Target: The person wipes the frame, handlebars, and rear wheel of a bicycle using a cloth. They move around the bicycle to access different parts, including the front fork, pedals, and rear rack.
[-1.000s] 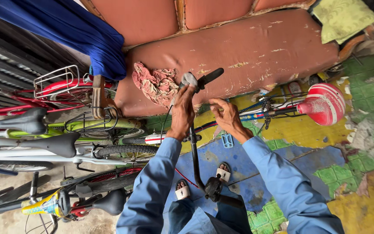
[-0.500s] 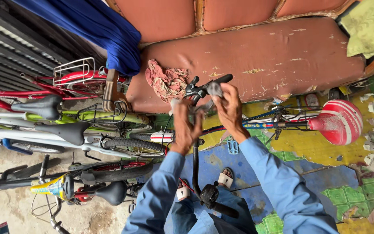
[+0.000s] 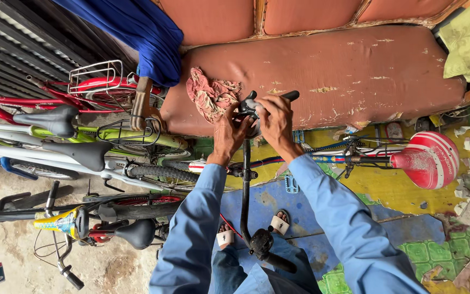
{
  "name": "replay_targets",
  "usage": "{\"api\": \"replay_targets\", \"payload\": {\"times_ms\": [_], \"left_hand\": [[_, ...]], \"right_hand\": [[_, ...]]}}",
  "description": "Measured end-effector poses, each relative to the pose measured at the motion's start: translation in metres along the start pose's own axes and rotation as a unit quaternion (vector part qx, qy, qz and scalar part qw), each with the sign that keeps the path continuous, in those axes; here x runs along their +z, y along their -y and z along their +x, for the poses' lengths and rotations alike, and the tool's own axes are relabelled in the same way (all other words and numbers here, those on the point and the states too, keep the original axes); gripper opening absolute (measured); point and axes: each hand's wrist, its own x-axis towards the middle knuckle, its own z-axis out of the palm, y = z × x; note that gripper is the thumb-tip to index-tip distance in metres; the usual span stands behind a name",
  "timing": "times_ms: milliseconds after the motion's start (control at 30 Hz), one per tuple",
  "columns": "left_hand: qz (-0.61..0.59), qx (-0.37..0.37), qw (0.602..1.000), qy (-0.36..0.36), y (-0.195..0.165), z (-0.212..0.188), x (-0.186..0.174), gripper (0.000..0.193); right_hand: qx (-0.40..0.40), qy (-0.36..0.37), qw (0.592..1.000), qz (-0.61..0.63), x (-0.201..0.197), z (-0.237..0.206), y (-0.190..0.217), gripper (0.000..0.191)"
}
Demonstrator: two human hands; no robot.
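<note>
A black bicycle handlebar runs upright in front of me, with a grey shifter or brake fitting near its upper end. My left hand presses against that fitting from the left. My right hand is closed around the bar and fitting from the right, beside the black grip. Both arms are in light blue sleeves. The bike's frame and its red and white striped saddle lie to the right. My sandalled feet stand below.
A worn reddish sofa spans the back, with a crumpled pink rag and a blue cloth on it. Several bicycles with black saddles are parked at left. Torn blue, yellow and green floor covering lies underfoot.
The camera has shifted, so the scene moved right and down. My right hand has closed more fully over the fitting at the bar's top; my left hand stays against it.
</note>
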Motion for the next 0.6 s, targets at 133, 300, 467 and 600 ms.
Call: {"api": "replay_targets", "payload": {"times_ms": [133,300,467,600], "left_hand": [[0.005,0.004,1.0,-0.008,0.003,-0.001,0.001,0.051],[-0.007,-0.004,1.0,-0.012,0.008,0.0,0.005,0.053],[0.03,0.07,0.996,-0.053,0.017,0.002,0.009,0.049],[0.025,0.025,0.998,-0.042,0.026,0.001,0.014,0.051]], "right_hand": [[-0.153,0.003,0.988,-0.02,-0.021,-0.008,0.009,0.024],[-0.11,0.029,0.988,-0.103,-0.017,0.015,0.019,0.013],[-0.089,0.149,0.959,-0.222,0.001,0.032,0.03,0.005],[-0.224,0.115,0.941,-0.226,-0.011,0.028,0.036,0.012]]}}
